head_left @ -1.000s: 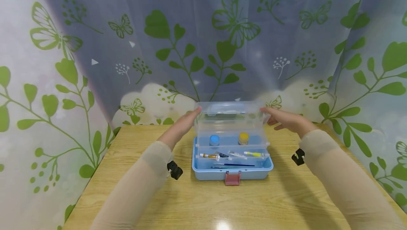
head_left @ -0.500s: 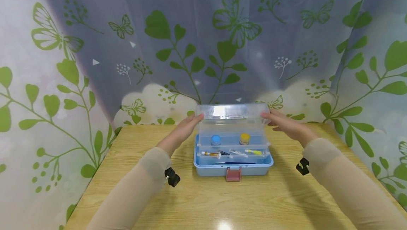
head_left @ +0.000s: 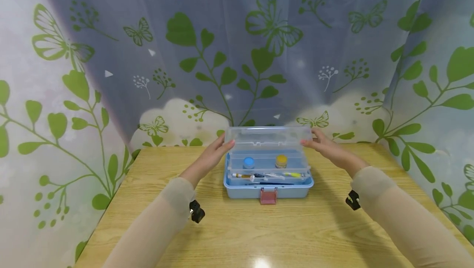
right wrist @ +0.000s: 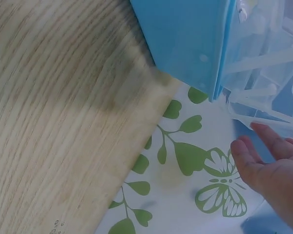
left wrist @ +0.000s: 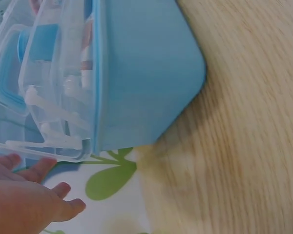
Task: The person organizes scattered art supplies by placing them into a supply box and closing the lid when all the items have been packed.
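A blue storage box (head_left: 268, 192) with a raised clear plastic lid (head_left: 268, 135) stands on the wooden table. My left hand (head_left: 209, 157) grips the lid's left end, its thumb on the front corner and fingers behind. At the other end my right hand (head_left: 333, 146) holds the lid in the same way. Clear trays under the lid hold a blue-capped paint jar (head_left: 249, 162), a yellow-capped paint jar (head_left: 281, 161) and several paint tubes (head_left: 293, 175). Brushes (head_left: 270, 183) lie in the box bottom. A pink latch (head_left: 268, 196) hangs down in front.
The wooden table (head_left: 237, 231) reaches back to a curtain (head_left: 207, 82) printed with leaves and butterflies. More printed cloth hangs at both sides. A small black device (head_left: 197, 211) sits at the left wrist, and another black device (head_left: 353, 200) at the right.
Both hands have come down and forward with the lid, which tilts lower over the trays. The trays have folded down somewhat, covering more of the tubes and brushes.
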Demonstrator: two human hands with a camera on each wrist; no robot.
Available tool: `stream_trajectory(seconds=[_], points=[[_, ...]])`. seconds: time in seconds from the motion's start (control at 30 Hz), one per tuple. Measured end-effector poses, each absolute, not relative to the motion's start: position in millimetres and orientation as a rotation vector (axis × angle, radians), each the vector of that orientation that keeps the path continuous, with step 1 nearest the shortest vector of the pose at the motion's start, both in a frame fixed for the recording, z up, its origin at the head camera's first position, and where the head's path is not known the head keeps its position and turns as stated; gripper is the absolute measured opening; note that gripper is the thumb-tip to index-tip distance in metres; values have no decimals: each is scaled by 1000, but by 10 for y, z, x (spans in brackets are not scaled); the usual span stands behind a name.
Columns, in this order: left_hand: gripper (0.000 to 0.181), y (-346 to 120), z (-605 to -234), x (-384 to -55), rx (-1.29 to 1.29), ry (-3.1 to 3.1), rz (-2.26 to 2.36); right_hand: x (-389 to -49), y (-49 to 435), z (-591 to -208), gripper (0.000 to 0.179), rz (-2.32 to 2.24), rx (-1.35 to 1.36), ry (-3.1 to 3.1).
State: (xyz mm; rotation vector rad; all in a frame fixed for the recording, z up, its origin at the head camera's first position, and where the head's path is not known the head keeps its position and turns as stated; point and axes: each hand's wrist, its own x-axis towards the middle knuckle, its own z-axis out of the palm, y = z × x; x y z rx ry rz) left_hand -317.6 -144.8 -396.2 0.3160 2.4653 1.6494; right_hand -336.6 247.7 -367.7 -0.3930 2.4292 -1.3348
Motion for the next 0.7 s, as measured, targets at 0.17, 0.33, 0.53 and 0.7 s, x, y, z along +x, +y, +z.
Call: stream_trajectory(seconds=[0.17,0.33,0.53,0.7], points=[[90,-1492,-4068,-3203,351,2514,1615,-3342,2477,-3701,101,-1279,-399,2459],[92,-1533,-4144,-3205,383,2576,1530,-3304,2457,-3736,98,-1247,-442,2527],[92,-1567,-4199,-3198,424,2613,1482,-3304,2453,-3820,95,-1185,-490,2608],[94,-1584,-4250,-3166,442,2642,1450,-3302,2472,-3910,101,-1166,-506,2631]])
